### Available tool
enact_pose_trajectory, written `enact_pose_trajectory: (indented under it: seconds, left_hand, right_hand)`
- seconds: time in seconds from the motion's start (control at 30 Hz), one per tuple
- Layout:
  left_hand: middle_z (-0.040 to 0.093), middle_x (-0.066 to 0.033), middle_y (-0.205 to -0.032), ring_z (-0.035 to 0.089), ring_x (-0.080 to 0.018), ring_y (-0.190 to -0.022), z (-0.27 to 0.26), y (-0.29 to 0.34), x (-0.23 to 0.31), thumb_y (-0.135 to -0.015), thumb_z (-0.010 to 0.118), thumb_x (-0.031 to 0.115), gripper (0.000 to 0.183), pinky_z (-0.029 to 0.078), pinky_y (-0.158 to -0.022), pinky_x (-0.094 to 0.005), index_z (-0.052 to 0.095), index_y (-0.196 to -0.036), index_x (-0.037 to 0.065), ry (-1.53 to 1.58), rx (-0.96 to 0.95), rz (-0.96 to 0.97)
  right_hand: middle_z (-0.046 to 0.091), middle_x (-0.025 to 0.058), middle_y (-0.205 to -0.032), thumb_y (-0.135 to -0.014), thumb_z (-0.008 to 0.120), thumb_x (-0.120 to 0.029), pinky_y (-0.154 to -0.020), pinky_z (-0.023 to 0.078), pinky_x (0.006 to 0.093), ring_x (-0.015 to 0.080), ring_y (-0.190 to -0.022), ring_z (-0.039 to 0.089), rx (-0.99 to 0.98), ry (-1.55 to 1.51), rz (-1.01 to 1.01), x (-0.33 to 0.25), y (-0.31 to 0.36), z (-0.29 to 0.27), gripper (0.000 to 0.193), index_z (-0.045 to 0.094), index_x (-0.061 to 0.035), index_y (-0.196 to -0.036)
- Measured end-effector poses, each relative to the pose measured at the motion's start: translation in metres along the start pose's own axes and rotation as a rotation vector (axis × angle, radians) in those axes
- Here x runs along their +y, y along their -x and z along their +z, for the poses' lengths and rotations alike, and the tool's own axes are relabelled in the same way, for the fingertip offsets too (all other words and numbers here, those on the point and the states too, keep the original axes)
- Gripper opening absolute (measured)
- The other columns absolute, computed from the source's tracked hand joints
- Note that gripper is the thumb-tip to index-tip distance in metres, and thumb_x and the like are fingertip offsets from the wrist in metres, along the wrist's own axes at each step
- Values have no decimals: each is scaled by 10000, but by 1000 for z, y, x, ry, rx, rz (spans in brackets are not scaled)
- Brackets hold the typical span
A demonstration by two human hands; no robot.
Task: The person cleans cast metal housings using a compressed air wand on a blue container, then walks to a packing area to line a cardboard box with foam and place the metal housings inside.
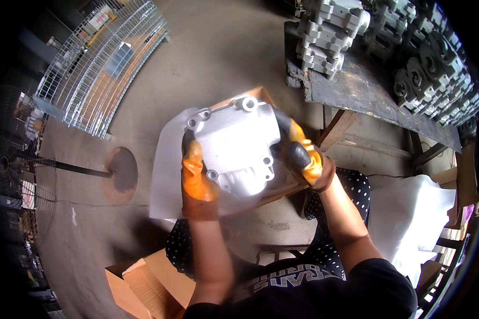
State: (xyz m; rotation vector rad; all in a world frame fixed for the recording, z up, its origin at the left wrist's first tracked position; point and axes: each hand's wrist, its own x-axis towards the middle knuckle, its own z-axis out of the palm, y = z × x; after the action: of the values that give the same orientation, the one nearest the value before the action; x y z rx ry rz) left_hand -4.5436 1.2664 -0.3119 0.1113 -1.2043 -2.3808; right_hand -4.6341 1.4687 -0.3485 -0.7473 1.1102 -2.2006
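I hold a silver-grey metal casting (pixel 234 141) up before me, its flat face and several round bolt bosses showing. My left hand (pixel 197 173), in an orange glove with dark fingertips, is closed round its left edge. At the right edge, my right hand (pixel 306 157), in a matching glove, grips the casting; its fingers are partly hidden and a little blurred. Beneath the casting is a cardboard box (pixel 291 187), mostly covered by it. A white foam sheet (pixel 165 170) spreads out over the box's left side.
Similar castings (pixel 330 37) stand stacked on a dark, worn workbench (pixel 356 98) at the far right. White foam sheets (pixel 410 212) lie to my right. An open cardboard box (pixel 149 284) sits at lower left. Beyond are a wire cage (pixel 98 74) and a fan's round base (pixel 123 173).
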Motion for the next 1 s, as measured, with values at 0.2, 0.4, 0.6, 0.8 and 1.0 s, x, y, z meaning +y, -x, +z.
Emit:
enact_pose_trajectory:
  seconds: [0.2,0.4,0.6,0.8,1.0]
  left_hand:
    - [543,-94,-1226,532,-199,-1106,13,10,-4,-940,487,407,517,433,-951,-351,466,-1278,16,-44,-25,21]
    - [572,-103,-1183,551,-208,-1063,48,21,11,-929,508,404,491,449,-931,-348,513,-1224,12,193,-119,-214]
    - [484,-108,-1285,491,-186,-1123,47,30,28,-844,535,382,646,395,-965,-299,388,-1340,-6,99,-202,-360]
    - [552,-97,-1180,536,-198,-1062,48,36,38,-890,533,406,552,440,-919,-333,447,-1275,20,249,-205,-366]
    - [676,-35,-931,639,-162,-735,47,19,53,-925,455,460,454,540,-659,-283,613,-1087,66,249,127,-728]
  right_hand:
    - [485,194,-1306,-685,655,-49,-957,426,409,363,-1143,525,241,1187,-568,-43,24,16,595,486,1,-1254]
    - [566,146,-1179,-641,675,-211,-746,490,441,386,-994,585,86,1711,-1060,-100,13,31,440,609,-91,-1060]
    - [606,34,-1184,-637,676,-216,-814,473,410,277,-1052,580,-296,1902,-977,-106,4,37,389,639,-208,-1025]
    - [602,88,-1142,-618,685,-192,-918,436,495,323,-1041,585,-206,1739,-906,-79,0,47,423,628,-135,-1033]
    - [568,165,-1133,-561,671,-143,-907,449,476,367,-1086,542,-263,1556,-870,-65,-29,59,606,570,1,-1141]
